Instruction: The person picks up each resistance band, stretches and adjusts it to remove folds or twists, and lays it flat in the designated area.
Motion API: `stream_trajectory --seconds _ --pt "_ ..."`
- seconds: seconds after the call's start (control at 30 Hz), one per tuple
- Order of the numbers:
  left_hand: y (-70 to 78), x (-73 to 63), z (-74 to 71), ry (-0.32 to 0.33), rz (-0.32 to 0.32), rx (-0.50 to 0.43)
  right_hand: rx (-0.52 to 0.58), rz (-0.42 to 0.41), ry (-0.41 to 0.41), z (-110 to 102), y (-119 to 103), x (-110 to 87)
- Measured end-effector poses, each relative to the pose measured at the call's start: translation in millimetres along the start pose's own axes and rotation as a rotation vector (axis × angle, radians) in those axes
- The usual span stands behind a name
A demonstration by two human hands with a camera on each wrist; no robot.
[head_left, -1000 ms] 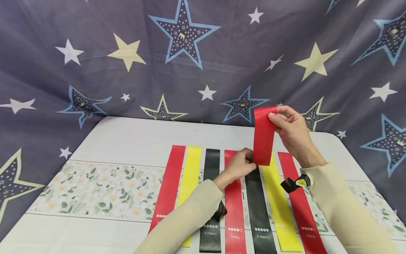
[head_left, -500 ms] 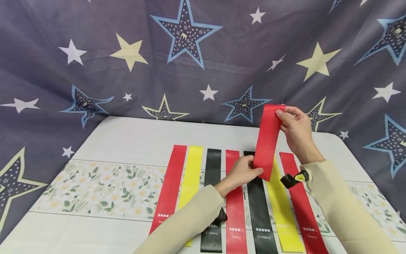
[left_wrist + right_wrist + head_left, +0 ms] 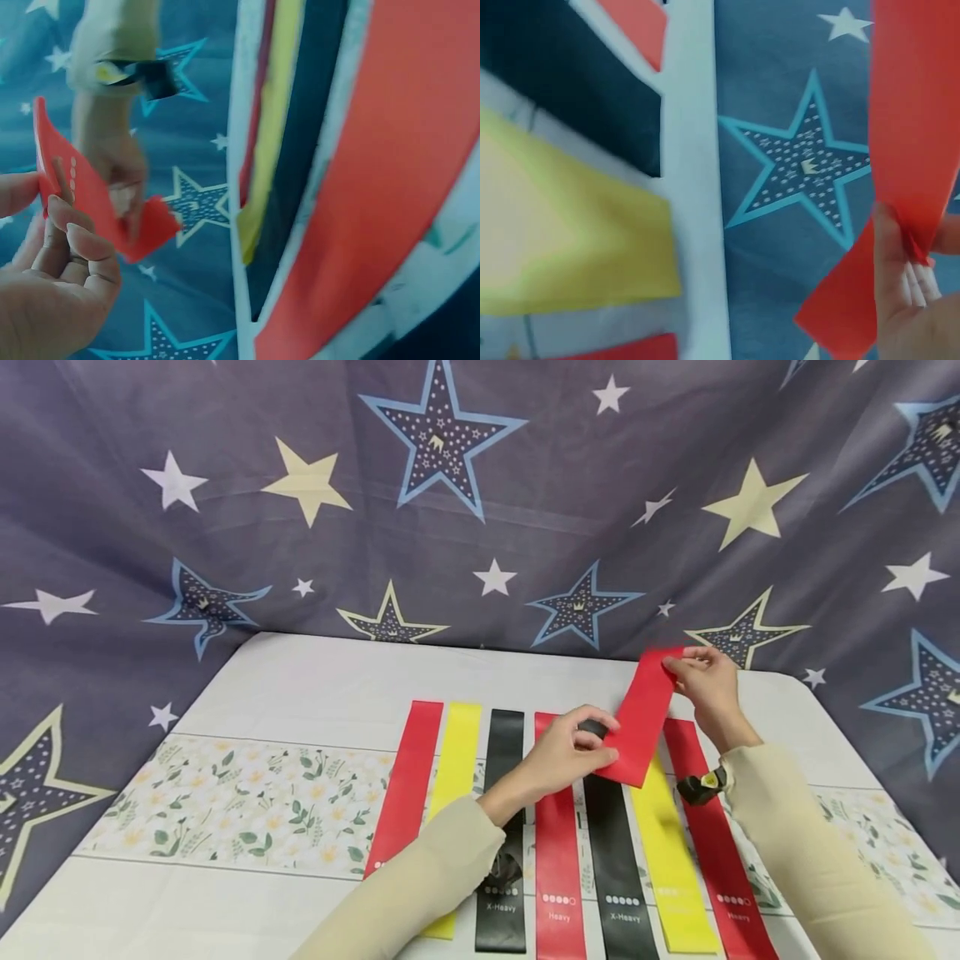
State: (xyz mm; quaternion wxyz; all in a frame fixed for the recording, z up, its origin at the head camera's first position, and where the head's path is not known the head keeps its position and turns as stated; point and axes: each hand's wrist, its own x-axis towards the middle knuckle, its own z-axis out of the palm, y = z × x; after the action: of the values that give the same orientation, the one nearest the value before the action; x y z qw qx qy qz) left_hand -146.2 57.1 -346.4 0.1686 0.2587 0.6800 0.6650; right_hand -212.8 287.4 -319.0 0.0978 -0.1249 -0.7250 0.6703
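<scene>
Both hands hold a red resistance band [image 3: 641, 718] stretched slantwise above the far ends of the bands laid on the table. My left hand [image 3: 566, 752] pinches its lower left end between thumb and fingers. At the upper right end, my right hand [image 3: 708, 685] grips the same band with thumb and fingertips. White printed dots show on the held red band [image 3: 90, 180] in the left wrist view. In the right wrist view, part of the red band [image 3: 915, 97] hangs past the right hand's fingers and a short flap sticks out below.
Several flat bands lie side by side, among them a red band [image 3: 557, 860], a black band [image 3: 615, 860] marked X-Heavy and a yellow band [image 3: 671, 852]. They cross a floral strip [image 3: 255, 810] on the white table [image 3: 337, 677]. A star-patterned curtain [image 3: 480, 543] hangs behind.
My right hand has lowered and shifted slightly right with its end of the red band. The left hand has come to pinch the lower end, and the band now slants more.
</scene>
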Motion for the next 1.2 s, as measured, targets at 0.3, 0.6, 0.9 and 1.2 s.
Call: stream_trajectory --seconds 0.3,0.6,0.9,1.2 --pt "17.8 2.1 -15.8 0.042 0.092 -0.204 -0.180 -0.014 -0.069 6.5 19.0 -6.2" --pt "26.6 9.0 -23.6 0.190 0.091 -0.240 -0.238 -0.004 -0.249 11.0 30.7 -15.8" --pt "26.8 10.3 -37.4 0.424 0.105 -0.146 -0.289 0.040 -0.508 -1.8 44.0 -17.9" --pt "17.5 8.8 -54.4 0.554 0.070 -0.053 -0.478 -0.104 -0.439 -16.0 44.1 -20.7"
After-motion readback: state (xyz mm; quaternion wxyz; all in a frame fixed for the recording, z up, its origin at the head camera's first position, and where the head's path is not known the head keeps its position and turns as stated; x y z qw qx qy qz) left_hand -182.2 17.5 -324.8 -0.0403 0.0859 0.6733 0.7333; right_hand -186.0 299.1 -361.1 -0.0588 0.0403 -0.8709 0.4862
